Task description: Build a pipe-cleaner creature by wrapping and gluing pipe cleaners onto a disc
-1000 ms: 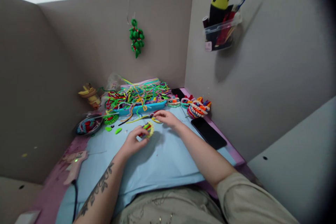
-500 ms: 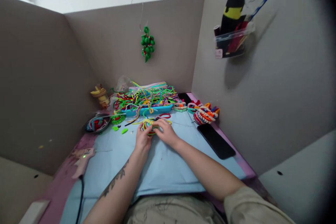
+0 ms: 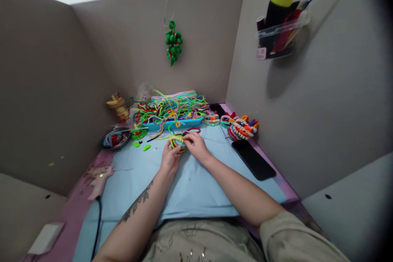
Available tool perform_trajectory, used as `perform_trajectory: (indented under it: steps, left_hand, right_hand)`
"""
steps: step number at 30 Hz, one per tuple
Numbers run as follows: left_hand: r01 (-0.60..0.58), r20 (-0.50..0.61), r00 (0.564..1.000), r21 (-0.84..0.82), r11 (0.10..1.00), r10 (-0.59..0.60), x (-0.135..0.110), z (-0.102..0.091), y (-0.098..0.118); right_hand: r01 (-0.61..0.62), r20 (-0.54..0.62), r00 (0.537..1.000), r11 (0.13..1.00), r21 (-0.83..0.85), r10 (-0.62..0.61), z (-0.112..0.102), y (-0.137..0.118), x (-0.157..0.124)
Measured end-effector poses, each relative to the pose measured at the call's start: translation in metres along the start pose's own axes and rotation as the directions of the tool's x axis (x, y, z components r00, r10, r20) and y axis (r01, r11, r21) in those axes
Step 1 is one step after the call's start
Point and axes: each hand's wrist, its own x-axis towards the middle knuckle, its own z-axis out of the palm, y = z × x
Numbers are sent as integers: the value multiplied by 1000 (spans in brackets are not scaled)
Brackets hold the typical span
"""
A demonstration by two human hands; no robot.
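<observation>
A small round craft piece [image 3: 177, 141], built from coiled fuzzy pipe cleaners with a yellow bumpy top and striped sides, is held over the middle of the table. My left hand [image 3: 170, 157] grips it from the left and below, thumb across its front. Fingers of my right hand [image 3: 194, 144] pinch the yellow trim at its upper right; the fingertips partly hide that spot. Just behind, a red pipe cleaner loop [image 3: 194, 130] and loose strands lie on the blue sheet [image 3: 196, 192]. Green leaf-shaped bits [image 3: 147, 147] lie to the left.
A blue tray [image 3: 175, 124] heaped with pipe cleaners stands at the back. On the left are a bowl [image 3: 103, 142] and a pink glue gun [image 3: 100, 182] with its cord. To the right, finished-looking pipe-cleaner figures [image 3: 241, 129] and a black phone [image 3: 253, 159]. Grey partitions surround the table.
The view has shifted slightly. My right hand has drawn a little back to the right, its fingers now at the yellow trim's edge, so more of the piece shows. My left hand keeps its hold.
</observation>
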Motion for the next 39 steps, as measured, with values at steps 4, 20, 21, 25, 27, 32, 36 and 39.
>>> perform_trajectory:
  steps: [4, 20, 21, 25, 27, 32, 36, 39]
  left_hand:
    - [-8, -5, 1000, 45, 999, 8, 0, -2, -4]
    - [-41, 15, 999, 85, 996, 39, -9, 5, -1]
    - [-37, 7, 999, 79, 996, 36, -9, 5, -1]
    - [-31, -3, 1000, 55, 998, 31, -7, 3, -2]
    - [-31, -5, 999, 40, 999, 32, -6, 2, -2]
    - [-24, -6, 1000, 10, 1000, 25, -4, 1, -3]
    - [-4, -21, 1000, -9, 1000, 4, -3, 0, -4]
    - [9, -35, 999, -6, 1000, -9, -2, 1, -3]
  right_hand:
    - [33, 27, 999, 999, -40, -32, -4, 1, 3]
    - [49, 21, 999, 995, -85, -48, -5, 2, 4]
    - [60, 22, 998, 994, -94, -58, -5, 3, 4]
    - [102, 37, 994, 988, -120, -98, -5, 2, 4]
    - [105, 46, 994, 986, -132, -100, -5, 1, 5]
    - [102, 55, 994, 984, -147, -94, -7, 1, 6]
    - [108, 81, 992, 986, -129, -98, -8, 1, 6]
    - [117, 102, 989, 987, -111, -105, -7, 2, 6]
